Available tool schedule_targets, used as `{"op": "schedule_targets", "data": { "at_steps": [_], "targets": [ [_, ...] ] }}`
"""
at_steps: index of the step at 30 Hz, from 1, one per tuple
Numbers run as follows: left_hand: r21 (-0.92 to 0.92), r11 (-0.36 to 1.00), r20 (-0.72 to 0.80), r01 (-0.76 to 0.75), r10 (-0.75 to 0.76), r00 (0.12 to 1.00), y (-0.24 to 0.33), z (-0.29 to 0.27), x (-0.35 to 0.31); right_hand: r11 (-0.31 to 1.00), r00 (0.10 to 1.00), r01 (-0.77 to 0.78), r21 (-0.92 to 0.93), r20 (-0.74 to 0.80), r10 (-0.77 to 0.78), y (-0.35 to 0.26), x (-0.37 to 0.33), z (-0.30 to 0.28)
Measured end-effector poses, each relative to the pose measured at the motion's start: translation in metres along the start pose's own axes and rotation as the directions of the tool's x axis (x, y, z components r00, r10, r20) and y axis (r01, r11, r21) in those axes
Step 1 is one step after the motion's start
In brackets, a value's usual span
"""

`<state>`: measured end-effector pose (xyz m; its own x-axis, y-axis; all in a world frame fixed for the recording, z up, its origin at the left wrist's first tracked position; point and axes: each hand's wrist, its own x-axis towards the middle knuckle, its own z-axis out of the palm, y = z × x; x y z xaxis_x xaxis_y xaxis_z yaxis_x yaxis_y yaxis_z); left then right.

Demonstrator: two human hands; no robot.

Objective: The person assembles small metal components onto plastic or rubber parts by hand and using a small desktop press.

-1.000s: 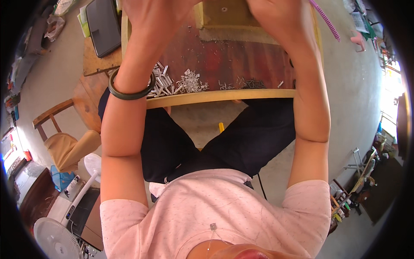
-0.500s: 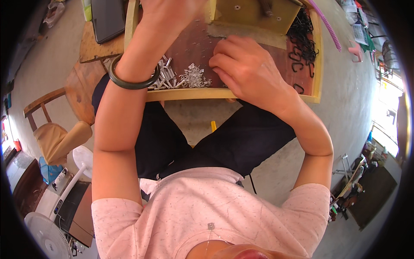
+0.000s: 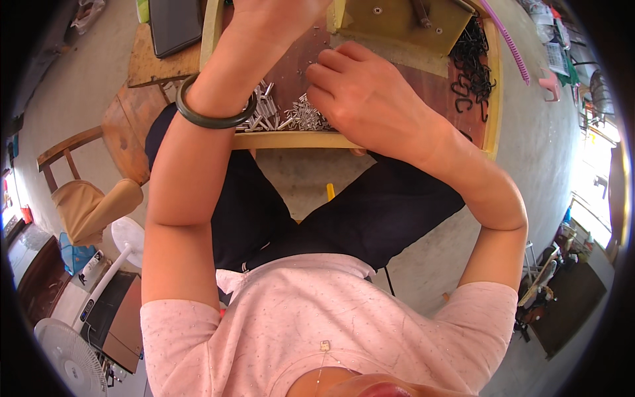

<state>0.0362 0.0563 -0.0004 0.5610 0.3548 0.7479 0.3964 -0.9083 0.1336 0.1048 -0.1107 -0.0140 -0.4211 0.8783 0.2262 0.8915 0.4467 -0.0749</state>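
Note:
My right hand (image 3: 360, 92) is over the wooden-rimmed work table (image 3: 297, 140), its fingers curled together beside a heap of short metal pins (image 3: 303, 118). Whatever those fingers hold, if anything, is hidden beneath the hand. Longer silvery pins (image 3: 264, 114) lie in a loose pile to the left, near my left wrist. My left hand (image 3: 284, 14) reaches past them to the top edge of the picture, where its fingers are cut off. A yellowish metal block (image 3: 390, 23) with screws stands just beyond my right hand.
Black metal hooks (image 3: 468, 83) are heaped along the table's right side. A pink coiled tube (image 3: 508, 41) hangs by that edge. On the left are a dark flat device (image 3: 175, 26) on a wooden board, a wooden chair (image 3: 73, 155) and a white fan (image 3: 69, 357).
My right hand has shifted left and now partly covers the short pins. My left hand is slightly farther right. The whole view has moved a little.

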Motion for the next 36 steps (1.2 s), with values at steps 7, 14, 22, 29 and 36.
{"op": "schedule_targets", "data": {
  "at_steps": [7,14,22,29,36],
  "targets": [
    [-0.044,0.998,0.042,0.038,-0.036,0.998,0.000,-0.003,0.002,1.000,0.997,0.003,-0.024,-0.075,-0.005,0.011,-0.009,0.007],
    [-0.026,1.000,0.050,0.018,-0.017,0.999,-0.002,0.001,0.003,0.997,0.991,0.064,-0.030,-0.112,-0.067,0.010,-0.014,0.000],
    [-0.032,0.999,-0.020,-0.031,0.030,0.999,0.004,-0.002,0.006,0.994,0.994,0.111,0.017,-0.016,-0.111,0.018,-0.003,-0.008],
    [-0.059,0.996,0.072,0.074,-0.069,0.995,0.010,-0.010,0.008,0.726,0.739,-0.243,0.643,-0.362,0.568,0.066,-0.007,-0.055],
    [-0.041,0.997,0.062,0.070,-0.068,0.996,0.005,-0.004,0.005,0.974,0.747,-0.197,0.112,-0.626,0.223,0.099,0.015,-0.035]
  ]
}}
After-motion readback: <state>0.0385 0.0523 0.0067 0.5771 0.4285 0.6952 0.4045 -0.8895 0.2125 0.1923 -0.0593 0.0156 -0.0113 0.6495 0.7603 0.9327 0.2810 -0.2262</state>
